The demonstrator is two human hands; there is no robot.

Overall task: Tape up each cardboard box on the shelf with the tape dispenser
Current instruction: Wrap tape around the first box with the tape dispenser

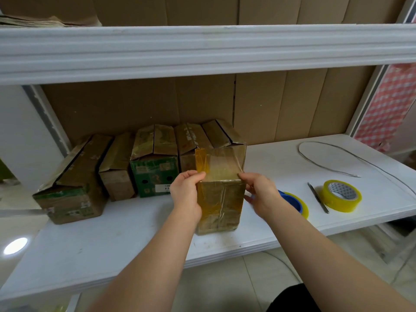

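A: Both hands are on the front box [221, 199], which stands upright near the front edge of the shelf [112, 239], wrapped in glossy yellowish tape.

B: And the grips?

A: Left hand [186, 194] has its fingers curled over the box's near top edge on the left side, thumb against the left face. Right hand [258, 192] mirrors it, with fingertips pinching the top edge at the right corner and the rest of the fingers down the right side.

B: There's a strip of tape [201, 161] standing up at the box's far left corner, loose and translucent.

A: Yes, it rises above the top face. Behind the box sits the row of boxes [126, 167], five of them, with flaps lifting and slanted, the leftmost tilted hard over.

B: Where's the dispenser?

A: A blue-cored roll [295, 202] lies just beside the right hand, partly hidden by the wrist. Whether it sits in a dispenser, I cannot tell.

B: Further right?

A: A thin tool [318, 197] lying flat, then a second roll [342, 195] of yellowish tape, and a pale cable [326, 152] looping across the back of the shelf.
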